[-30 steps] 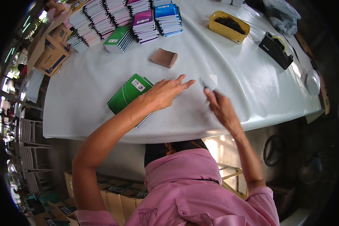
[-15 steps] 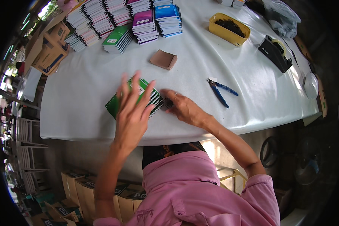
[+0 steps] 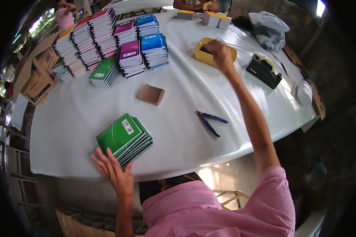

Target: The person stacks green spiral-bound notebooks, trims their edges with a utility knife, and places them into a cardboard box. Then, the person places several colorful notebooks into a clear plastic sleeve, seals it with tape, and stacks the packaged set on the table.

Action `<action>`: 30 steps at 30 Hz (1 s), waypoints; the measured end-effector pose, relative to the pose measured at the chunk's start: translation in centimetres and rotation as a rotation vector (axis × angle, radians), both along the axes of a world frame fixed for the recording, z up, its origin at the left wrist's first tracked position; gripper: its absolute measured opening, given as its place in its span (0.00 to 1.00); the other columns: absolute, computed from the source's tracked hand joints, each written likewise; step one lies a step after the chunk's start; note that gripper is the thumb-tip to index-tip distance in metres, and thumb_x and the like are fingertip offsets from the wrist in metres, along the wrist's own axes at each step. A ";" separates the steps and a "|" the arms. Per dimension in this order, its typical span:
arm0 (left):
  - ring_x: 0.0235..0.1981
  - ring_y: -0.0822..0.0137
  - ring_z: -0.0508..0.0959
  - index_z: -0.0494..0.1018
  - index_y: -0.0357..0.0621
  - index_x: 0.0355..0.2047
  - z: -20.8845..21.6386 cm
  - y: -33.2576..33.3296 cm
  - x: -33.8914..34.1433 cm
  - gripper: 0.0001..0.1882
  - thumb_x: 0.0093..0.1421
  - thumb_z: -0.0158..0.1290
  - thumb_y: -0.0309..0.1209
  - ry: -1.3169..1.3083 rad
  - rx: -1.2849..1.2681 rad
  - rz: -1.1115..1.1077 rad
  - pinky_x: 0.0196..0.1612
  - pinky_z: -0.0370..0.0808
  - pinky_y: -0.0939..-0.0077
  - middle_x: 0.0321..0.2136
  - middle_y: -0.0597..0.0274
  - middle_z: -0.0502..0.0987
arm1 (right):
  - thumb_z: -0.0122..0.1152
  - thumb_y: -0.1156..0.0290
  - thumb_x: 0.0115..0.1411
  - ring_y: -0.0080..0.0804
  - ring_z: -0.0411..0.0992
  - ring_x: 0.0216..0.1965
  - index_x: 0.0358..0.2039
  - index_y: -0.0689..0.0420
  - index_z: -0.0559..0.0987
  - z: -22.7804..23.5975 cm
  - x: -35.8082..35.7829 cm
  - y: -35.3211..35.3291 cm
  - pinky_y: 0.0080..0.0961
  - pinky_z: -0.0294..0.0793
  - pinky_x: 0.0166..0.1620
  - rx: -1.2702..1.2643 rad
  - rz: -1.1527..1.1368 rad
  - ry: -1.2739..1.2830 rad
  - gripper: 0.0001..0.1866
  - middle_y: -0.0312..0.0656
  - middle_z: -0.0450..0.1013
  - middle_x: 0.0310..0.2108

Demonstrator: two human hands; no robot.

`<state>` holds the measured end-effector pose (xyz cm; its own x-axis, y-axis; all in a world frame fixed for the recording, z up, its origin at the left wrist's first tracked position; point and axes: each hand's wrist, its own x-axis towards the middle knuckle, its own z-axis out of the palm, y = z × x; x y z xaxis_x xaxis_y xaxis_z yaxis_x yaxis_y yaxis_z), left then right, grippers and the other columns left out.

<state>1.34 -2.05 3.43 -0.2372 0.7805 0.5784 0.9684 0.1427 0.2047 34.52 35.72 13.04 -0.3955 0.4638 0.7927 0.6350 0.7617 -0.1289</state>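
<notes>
Blue pliers [image 3: 210, 120] — black tape dispenser [image 3: 264, 70]

Table: I see a white-covered table [image 3: 233, 91].
Near left: green spiral notebooks [image 3: 124, 138].
Middle: brown block [image 3: 151, 94], blue-handled pliers [image 3: 209, 120].
Far left: notebook stacks [image 3: 106, 43].
Far right: yellow tray [image 3: 203, 56], black tape dispenser [image 3: 264, 70].

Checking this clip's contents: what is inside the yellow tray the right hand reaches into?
The right hand is over the yellow tray, fingers dipping in. A patch of dark content shows at its left end; the hand covers the rest, so what it is cannot be told.
</notes>
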 end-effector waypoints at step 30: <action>0.65 0.51 0.56 0.74 0.67 0.52 2.3 6.1 -5.0 0.22 0.56 0.56 0.45 0.010 -0.058 -0.409 0.63 0.51 0.49 0.59 0.71 0.68 | 0.61 0.63 0.57 0.45 0.65 0.49 0.50 0.57 0.72 -7.9 -3.8 -23.4 0.41 0.65 0.53 -0.251 0.121 -0.711 0.22 0.50 0.64 0.46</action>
